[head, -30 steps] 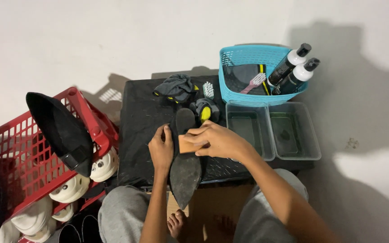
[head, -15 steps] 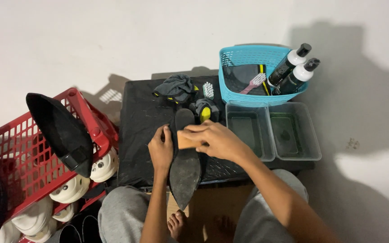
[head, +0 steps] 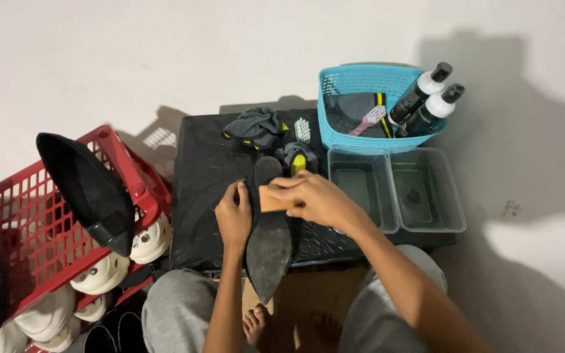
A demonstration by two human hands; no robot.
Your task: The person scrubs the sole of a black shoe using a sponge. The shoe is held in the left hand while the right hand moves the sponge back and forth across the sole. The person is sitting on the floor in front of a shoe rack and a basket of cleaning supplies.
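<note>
On the black work surface (head: 210, 176) in the middle of the head view, a dark pointed shoe (head: 268, 242) lies sole up, its toe aimed back toward the person's lap. The left hand (head: 233, 219) is wrapped around the shoe's left edge near the heel end, fingers curled and closed on it. The right hand (head: 315, 198) is closed on a small tan block (head: 271, 198), pressing it against the sole just below the heel; the fingertips cover most of the block's right side.

Just beyond the shoe sit a yellow-and-black brush (head: 297, 159), a crumpled grey cloth (head: 254, 126) and a small white-bristled brush (head: 302, 129). To the right, two clear plastic tubs (head: 397, 189) stand side by side, holding dark water. Behind them a blue basket (head: 335, 82) contains a pink-handled brush (head: 369, 120) and two white bottles with black caps (head: 426, 97).

At the left, a red crate (head: 132, 163) carries another black pointed shoe (head: 89, 189) propped on its rim, with white shoes (head: 99, 271) stacked beneath. Grey-trousered knees and bare feet show at the bottom edge.
</note>
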